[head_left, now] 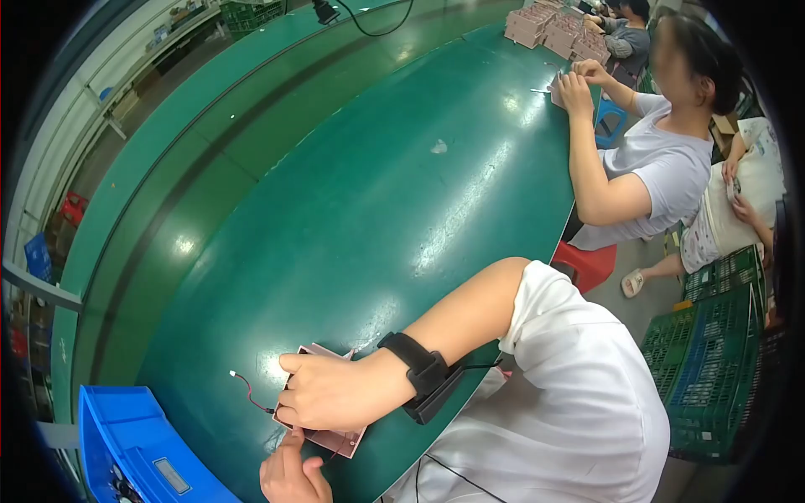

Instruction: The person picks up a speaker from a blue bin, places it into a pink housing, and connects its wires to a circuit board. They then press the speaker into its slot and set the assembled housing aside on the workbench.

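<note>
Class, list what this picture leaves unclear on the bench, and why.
Head view:
Pink case: most of its inside, covered by the right hand.
Left hand: wrist cut off by the lower edge.
Blue bin: base cut off there; contents too small to identify.
Co-worker's piece: partly behind fingers.

Bright light from above; white glare streaks on the green table; dark, curved fisheye edges.

Green is seen on the tabletop, pale pink on the near case and far stack, blue on the near-left bin, red on the right stool, black on the strap.
</note>
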The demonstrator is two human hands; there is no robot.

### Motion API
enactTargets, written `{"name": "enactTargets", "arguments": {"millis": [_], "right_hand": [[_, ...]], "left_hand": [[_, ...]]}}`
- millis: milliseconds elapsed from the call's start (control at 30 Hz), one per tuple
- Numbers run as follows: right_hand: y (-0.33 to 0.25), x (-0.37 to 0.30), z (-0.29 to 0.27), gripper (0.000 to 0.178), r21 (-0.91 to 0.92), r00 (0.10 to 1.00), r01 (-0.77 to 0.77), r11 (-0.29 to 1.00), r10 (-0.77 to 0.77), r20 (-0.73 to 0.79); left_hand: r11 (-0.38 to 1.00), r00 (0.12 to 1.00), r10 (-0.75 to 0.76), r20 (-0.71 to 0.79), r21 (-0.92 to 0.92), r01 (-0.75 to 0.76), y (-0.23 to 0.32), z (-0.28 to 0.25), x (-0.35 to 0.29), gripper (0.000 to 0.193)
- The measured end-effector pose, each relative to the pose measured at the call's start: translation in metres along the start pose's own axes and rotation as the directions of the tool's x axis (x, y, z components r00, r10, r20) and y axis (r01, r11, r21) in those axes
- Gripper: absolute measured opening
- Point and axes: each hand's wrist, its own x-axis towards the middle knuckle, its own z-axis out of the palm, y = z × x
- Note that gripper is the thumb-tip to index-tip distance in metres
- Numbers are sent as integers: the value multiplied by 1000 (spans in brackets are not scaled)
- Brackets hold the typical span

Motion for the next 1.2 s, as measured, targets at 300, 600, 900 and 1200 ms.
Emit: {"name": "enactTargets", "arguments": {"millis": [300, 600, 900, 1200], "right_hand": [[1, 19, 4, 24, 32, 999, -21, 999, 19, 44], [-16, 0, 1, 22, -61, 999, 29, 998, -26, 44], [40, 19, -43, 28, 31, 979, -186, 982, 188, -79], [50, 24, -33, 40, 235, 979, -113, 965, 148, -137]], "left_hand": [[959, 995, 78, -66, 279, -57, -15, -11, 16, 9], [986, 990, 131, -61, 110, -124, -20, 4, 5, 20], [972, 957, 197, -214, -81, -219, -22, 6, 20, 23], [979, 864, 8, -503, -171, -109, -13, 11, 43, 31]]}}
